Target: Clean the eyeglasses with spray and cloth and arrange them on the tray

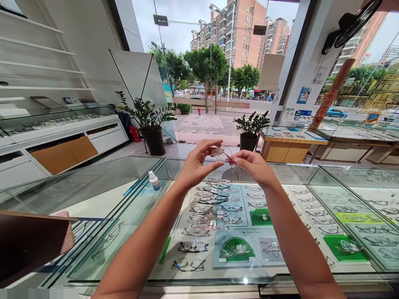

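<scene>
A pair of thin-framed eyeglasses (230, 159) is up above the glass display counter, with its temples pointing down. My right hand (253, 165) pinches it between thumb and fingers near the middle of the frame. Around the lens on the other side is my left hand (199, 162), thumb and index finger held wide apart in a C shape. Whether its curled fingers touch the rim is hard to make out. Below both hands, rows of eyeglasses (192, 246) lie in the display case (174, 277), some on green cards (261, 216).
A small white bottle (154, 181) stands on the glass to the left. At the lower left a dark brown box-like object (34, 245) juts in. Beyond the counter are two potted plants (152, 139), a red fire extinguisher (134, 134) and another display cabinet (289, 145).
</scene>
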A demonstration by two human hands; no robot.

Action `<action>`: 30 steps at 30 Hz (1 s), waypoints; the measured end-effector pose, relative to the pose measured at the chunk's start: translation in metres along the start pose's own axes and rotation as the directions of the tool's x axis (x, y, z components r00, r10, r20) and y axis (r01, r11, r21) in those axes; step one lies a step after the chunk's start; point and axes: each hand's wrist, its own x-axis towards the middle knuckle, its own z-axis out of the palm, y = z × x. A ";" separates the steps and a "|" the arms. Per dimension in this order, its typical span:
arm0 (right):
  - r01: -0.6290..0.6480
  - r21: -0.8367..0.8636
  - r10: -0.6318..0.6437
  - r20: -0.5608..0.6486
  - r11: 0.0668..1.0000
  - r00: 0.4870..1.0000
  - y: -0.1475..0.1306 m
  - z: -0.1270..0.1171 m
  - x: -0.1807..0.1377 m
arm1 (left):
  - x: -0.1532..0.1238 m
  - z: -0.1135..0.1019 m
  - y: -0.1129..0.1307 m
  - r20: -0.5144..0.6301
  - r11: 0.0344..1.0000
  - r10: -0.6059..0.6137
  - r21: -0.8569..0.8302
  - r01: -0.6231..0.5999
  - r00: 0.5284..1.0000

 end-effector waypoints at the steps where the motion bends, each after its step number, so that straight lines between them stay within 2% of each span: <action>1: 0.004 0.011 -0.004 -0.017 1.000 1.000 0.000 0.001 0.000 | 0.000 0.000 -0.001 -0.005 1.000 -0.001 0.010 0.001 1.000; 4: 0.023 0.008 -0.023 -0.072 1.000 0.997 0.002 0.004 0.001 | -0.001 0.002 0.004 -0.009 0.993 -0.001 0.120 0.002 1.000; 6: 0.040 -0.001 -0.040 -0.108 0.999 0.993 0.003 0.006 0.001 | -0.003 0.004 0.013 -0.056 0.970 0.033 0.241 -0.018 0.998; 8: 0.065 -0.028 -0.068 -0.159 0.998 0.985 0.002 0.009 0.000 | -0.009 0.009 0.027 -0.213 0.921 0.113 0.388 -0.022 0.970; 10: 0.103 -0.109 -0.126 -0.225 0.989 0.966 0.000 0.017 -0.003 | -0.021 0.015 0.040 -0.396 0.865 0.198 0.501 0.031 0.896; 11: 0.129 -0.162 -0.166 -0.244 0.978 0.955 -0.002 0.024 -0.006 | -0.028 0.019 0.046 -0.447 0.853 0.196 0.516 0.073 0.873; 13: 0.202 -0.267 -0.267 -0.233 0.942 0.935 -0.005 0.040 -0.012 | -0.044 0.026 0.054 -0.470 0.884 0.056 0.434 0.175 0.881; 15: 0.302 -0.364 -0.383 -0.174 0.881 0.907 -0.006 0.059 -0.020 | -0.059 0.032 0.058 -0.435 0.921 -0.187 0.235 0.312 0.881; 17: 0.387 -0.473 -0.488 -0.108 0.792 0.866 -0.005 0.077 -0.028 | -0.071 0.035 0.059 -0.427 0.905 -0.374 0.026 0.425 0.823; 20: 0.427 -0.614 -0.546 -0.009 0.664 0.838 0.001 0.098 -0.039 | -0.085 0.034 0.060 -0.476 0.867 -0.482 -0.140 0.477 0.736; 23: 0.419 -0.657 -0.505 0.067 0.627 0.860 0.004 0.113 -0.048 | -0.095 0.028 0.064 -0.524 0.856 -0.501 -0.184 0.483 0.689; 25: 0.432 -0.642 -0.482 0.109 0.634 0.869 0.002 0.119 -0.054 | -0.100 0.021 0.069 -0.543 0.860 -0.488 -0.163 0.484 0.684; 27: 0.469 -0.606 -0.490 0.147 0.642 0.859 -0.003 0.121 -0.058 | -0.104 0.009 0.075 -0.547 0.870 -0.452 -0.093 0.485 0.705; 30: 0.521 -0.575 -0.531 0.168 0.631 0.830 -0.002 0.107 -0.060 | -0.107 -0.013 0.089 -0.486 0.875 -0.370 0.106 0.473 0.792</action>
